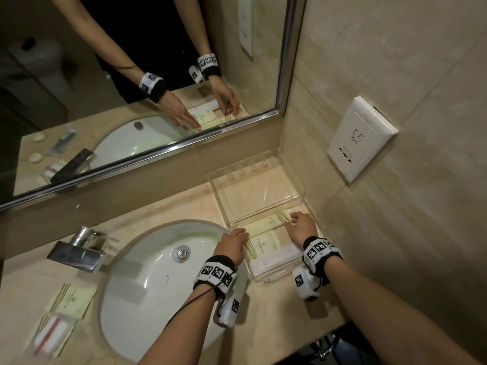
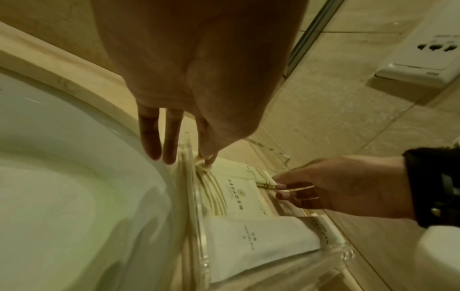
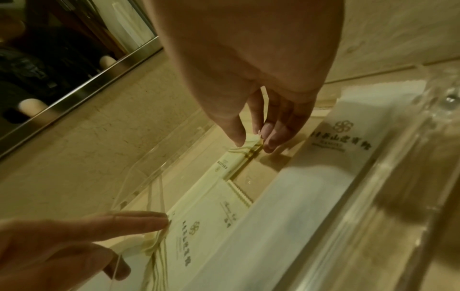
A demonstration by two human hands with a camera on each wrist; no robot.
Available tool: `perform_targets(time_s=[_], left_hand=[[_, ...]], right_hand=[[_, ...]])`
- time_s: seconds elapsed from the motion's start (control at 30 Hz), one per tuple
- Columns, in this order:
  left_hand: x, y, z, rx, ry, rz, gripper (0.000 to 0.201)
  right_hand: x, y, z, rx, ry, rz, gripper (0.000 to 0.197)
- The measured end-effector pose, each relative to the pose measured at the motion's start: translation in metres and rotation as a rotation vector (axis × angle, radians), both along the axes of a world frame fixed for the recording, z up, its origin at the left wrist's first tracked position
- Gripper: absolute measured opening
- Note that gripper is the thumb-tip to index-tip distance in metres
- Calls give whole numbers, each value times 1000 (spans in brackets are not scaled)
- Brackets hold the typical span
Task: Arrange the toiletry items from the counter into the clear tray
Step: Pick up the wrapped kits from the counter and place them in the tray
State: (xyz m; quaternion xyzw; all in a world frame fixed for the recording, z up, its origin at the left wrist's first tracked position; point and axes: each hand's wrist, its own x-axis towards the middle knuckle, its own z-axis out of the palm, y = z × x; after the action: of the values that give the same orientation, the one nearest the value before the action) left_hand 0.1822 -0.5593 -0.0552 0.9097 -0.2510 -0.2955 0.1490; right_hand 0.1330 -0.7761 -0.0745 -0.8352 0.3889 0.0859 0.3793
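Note:
The clear tray (image 1: 280, 275) stands on the counter right of the sink. In it lie a white packet (image 1: 274, 259), a square cream packet (image 1: 263, 245) and, at the far side, a long cream packet (image 1: 266, 224). My left hand (image 1: 243, 234) pinches that long packet's left end (image 2: 202, 167) between thumb and forefinger, while its other fingers (image 2: 159, 141) hang straight outside the tray wall. My right hand (image 1: 290, 222) pinches the right end (image 3: 256, 144). Left of the sink, a cream packet (image 1: 71, 299) and a clear packet with a red stripe (image 1: 52, 335) lie on the counter.
The tray's clear lid (image 1: 253, 191) lies open behind it, against the corner of the wall. A chrome tap (image 1: 76, 248) stands behind the white sink (image 1: 147, 285). A white socket (image 1: 361, 138) is on the right wall. The mirror (image 1: 131, 75) runs along the back.

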Motion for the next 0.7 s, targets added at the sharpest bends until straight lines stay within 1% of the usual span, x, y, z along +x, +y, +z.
perform_targets(time_s=[0.1,0.2,0.3,0.4,0.5,0.57,0.7], left_hand=[[-1,0,4,-30,-12,19,48],[-2,5,13,-123,-20,122,39],[-2,16,21,-228,-35,262,27],[-5,31,33,-325,-59,387,17],[-10,54,46,-371,-51,511,15],[-17,74,52,-410,-49,629,15],[-42,127,62,-486,-77,878,14]], right_hand=[[-3,-3,4,25,0,21,43],[-6,-2,11,13,-12,-2,46],[-6,7,24,38,-112,-84,35],[-1,28,41,140,-279,-98,24],[11,56,61,212,-375,11,19],[21,79,70,249,-409,103,15],[36,137,75,355,-456,259,12]])
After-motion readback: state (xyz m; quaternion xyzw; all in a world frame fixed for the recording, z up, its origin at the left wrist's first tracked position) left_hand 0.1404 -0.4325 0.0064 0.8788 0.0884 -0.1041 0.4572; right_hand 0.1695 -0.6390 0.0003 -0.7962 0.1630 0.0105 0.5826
